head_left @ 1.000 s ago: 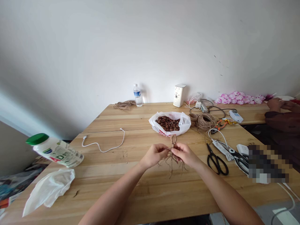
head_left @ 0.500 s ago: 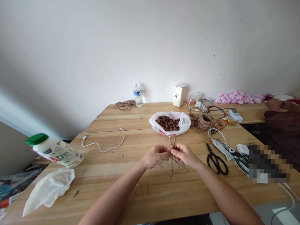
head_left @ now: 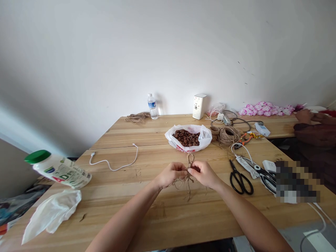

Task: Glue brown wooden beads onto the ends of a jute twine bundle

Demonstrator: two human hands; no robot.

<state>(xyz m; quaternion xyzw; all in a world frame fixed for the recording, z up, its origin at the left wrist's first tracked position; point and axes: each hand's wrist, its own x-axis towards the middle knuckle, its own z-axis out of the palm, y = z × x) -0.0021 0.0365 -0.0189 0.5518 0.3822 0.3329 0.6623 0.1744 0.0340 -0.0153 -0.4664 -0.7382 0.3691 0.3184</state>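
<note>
Over the middle of the wooden table (head_left: 157,217), both my hands pinch a small knotted piece of jute twine (head_left: 190,159). My left hand (head_left: 171,174) is closed on the twine from the left, and my right hand (head_left: 205,173) is closed on it from the right. A braided loop stands up above my fingers, while loose frayed strands (head_left: 187,187) hang below them. Just beyond the loop sits a white plastic bag (head_left: 203,139) full of brown beads (head_left: 187,137).
Black scissors (head_left: 240,178) and larger shears (head_left: 264,174) lie to my right near a coil of twine (head_left: 227,134). A white cable (head_left: 115,163), a green-capped bottle (head_left: 56,169) and a crumpled bag (head_left: 52,213) are on the left. A water bottle (head_left: 152,106) stands far back. Another person's arm (head_left: 315,129) rests at right.
My hands have shifted slightly left with the twine and keep working the knot. The hanging strands have bunched closer together.
</note>
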